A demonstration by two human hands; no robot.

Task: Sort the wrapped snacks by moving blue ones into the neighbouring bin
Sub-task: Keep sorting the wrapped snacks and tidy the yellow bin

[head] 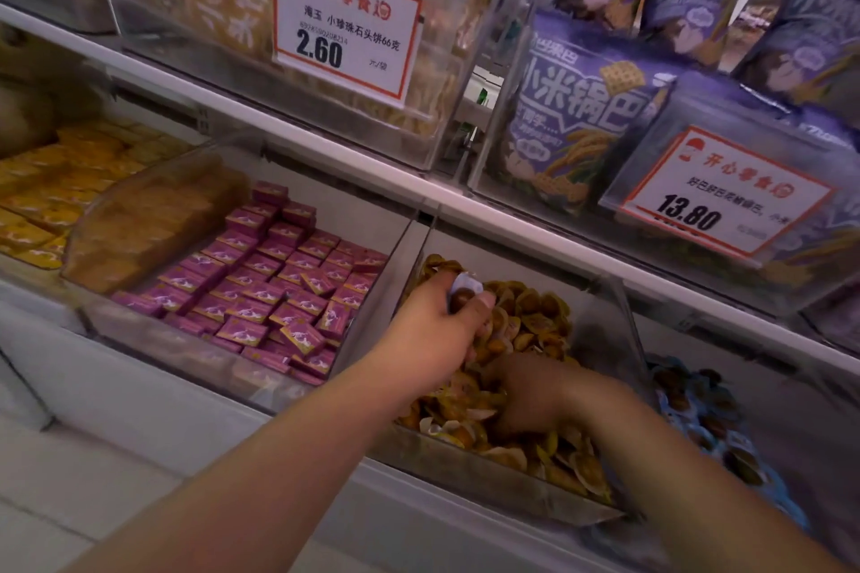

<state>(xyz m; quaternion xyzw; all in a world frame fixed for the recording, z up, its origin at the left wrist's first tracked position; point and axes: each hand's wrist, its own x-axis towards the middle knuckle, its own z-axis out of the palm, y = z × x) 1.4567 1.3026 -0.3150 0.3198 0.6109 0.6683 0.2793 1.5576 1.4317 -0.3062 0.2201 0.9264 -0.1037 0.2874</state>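
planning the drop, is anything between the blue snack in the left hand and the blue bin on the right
Yes: the right hand and the clear divider lie between the blue-wrapped snack, held by the left hand, and the blue bin.

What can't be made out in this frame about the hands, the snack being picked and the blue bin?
- Right hand, head view: fingers buried in the yellow-wrapped snacks; any grasp is hidden.
- Blue-wrapped snack in the left hand: mostly covered by fingers; print unreadable.
- Neighbouring bin of blue snacks: its front is covered by the right forearm, and it is dark and blurred.
- Price tag: small print blurred.
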